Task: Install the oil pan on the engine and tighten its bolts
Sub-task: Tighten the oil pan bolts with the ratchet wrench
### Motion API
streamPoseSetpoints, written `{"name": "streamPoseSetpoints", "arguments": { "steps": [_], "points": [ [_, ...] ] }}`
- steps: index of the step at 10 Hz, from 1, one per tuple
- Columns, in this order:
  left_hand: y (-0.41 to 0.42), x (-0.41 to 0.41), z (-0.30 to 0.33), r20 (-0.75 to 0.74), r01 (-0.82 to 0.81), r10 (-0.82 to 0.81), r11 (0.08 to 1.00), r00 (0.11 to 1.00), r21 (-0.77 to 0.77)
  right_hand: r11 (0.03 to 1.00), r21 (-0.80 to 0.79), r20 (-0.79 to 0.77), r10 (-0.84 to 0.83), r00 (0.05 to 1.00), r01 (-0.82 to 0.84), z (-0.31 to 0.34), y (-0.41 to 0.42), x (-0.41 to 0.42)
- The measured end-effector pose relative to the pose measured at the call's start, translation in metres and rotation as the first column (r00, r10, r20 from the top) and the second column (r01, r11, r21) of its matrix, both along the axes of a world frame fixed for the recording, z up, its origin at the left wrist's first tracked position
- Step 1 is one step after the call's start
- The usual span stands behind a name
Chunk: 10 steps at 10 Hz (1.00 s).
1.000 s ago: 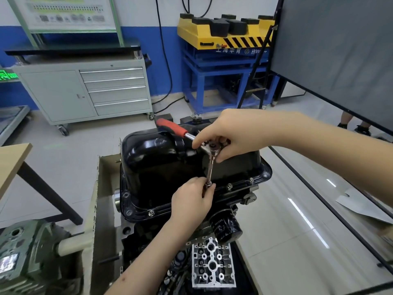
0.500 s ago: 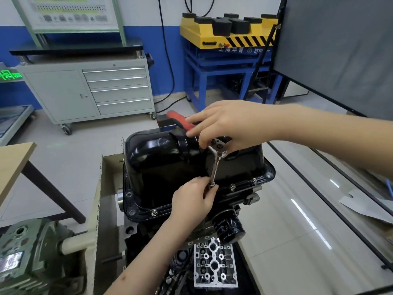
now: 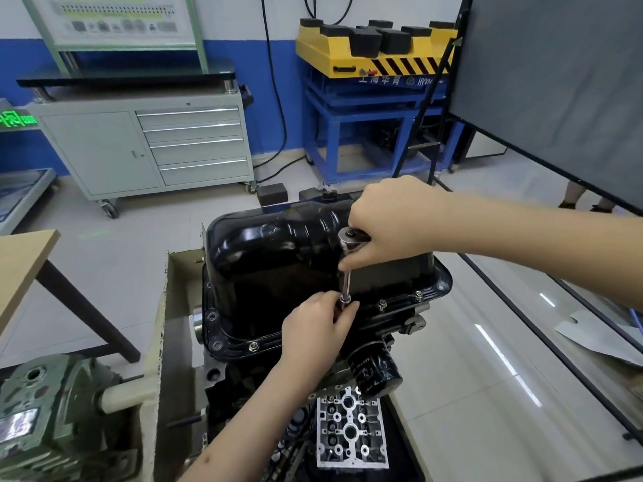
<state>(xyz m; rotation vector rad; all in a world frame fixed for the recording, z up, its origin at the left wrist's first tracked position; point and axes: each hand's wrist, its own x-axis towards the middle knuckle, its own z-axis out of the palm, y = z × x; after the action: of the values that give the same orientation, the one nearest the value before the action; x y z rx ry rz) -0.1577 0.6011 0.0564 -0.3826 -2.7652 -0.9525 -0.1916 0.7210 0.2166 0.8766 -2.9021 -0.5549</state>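
right hand (image 3: 393, 220): fingers wrapping the ratchet (image 3: 349, 236) head, turning it
left hand (image 3: 318, 325): pinching the extension (image 3: 345, 285), keeping the socket seated on the pan bolt

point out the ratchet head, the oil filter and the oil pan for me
ratchet head (image 3: 349, 235), head view, on its round silver top.
oil filter (image 3: 374, 373), head view, on its black cylindrical side.
oil pan (image 3: 271, 252), head view, on its glossy black domed top.

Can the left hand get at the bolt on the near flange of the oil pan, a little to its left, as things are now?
Probably yes. That flange bolt lies bare beside the left hand, with nothing over it. But the left hand now holds the ratchet extension at its lower end and would first have to let go.
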Motion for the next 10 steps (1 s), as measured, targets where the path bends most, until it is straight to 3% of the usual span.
{"name": "streamPoseSetpoints", "arguments": {
  "steps": [2, 3, 4, 6, 9, 10],
  "points": [
    [0.002, 0.001, 0.0, -0.012, -0.002, 0.002, 1.0, 1.0, -0.022, 0.996, 0.078, 0.144, -0.062, 0.988, 0.051, 0.014, 0.002, 0.003],
    [0.005, 0.002, 0.001, -0.013, 0.003, -0.003, 1.0, 1.0, -0.031, 0.99, 0.139, 0.12, -0.049, 0.992, 0.032, 0.017, 0.002, 0.005],
    [0.006, 0.002, 0.001, -0.019, -0.002, 0.002, 1.0, 1.0, -0.025, 0.989, 0.037, 0.319, -0.148, 0.936, 0.144, 0.016, 0.002, 0.005],
    [0.004, 0.002, 0.0, -0.028, -0.002, 0.002, 1.0, 1.0, -0.021, 0.992, -0.113, 0.243, 0.08, 0.967, -0.054, 0.016, 0.006, 0.012],
    [-0.001, 0.004, 0.0, 0.011, 0.032, -0.032, 0.999, 0.999, 0.012, 0.951, -0.307, 0.33, 0.079, 0.941, 0.028, 0.006, 0.006, -0.001],
    [-0.001, 0.003, 0.001, 0.035, 0.045, -0.047, 0.998, 0.998, 0.039, 0.978, -0.123, 0.283, 0.198, 0.938, -0.17, 0.014, 0.005, 0.0]
  ]
}}
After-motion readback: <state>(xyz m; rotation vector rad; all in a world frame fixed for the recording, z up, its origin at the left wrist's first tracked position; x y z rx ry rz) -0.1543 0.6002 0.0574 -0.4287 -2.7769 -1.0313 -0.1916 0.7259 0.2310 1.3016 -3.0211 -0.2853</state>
